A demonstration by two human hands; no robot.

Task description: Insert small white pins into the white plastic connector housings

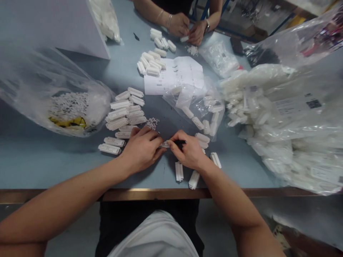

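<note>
My left hand (pixel 142 148) is closed on a white plastic connector housing (pixel 164 144) with rows of small square holes, held low over the table. Pressed near its other end, my right hand (pixel 187 149) grips a slim black tool (pixel 180 142); its tip is hidden by the fingers. Just beyond my left hand is a small pile of tiny white pieces (pixel 152 123). More white housings (pixel 118 124) lie stacked to the left, some showing holes. Close to my right wrist are several loose housings (pixel 179 171).
A clear bag of tiny white pieces (pixel 69 107) stands left. Large bags of white parts (pixel 289 117) crowd the right. Ahead lie a printed sheet (pixel 184 71) and an open bag of housings (pixel 195 110). Across the table (pixel 66 160), a co-worker's hands (pixel 197 33) handle a white part.
</note>
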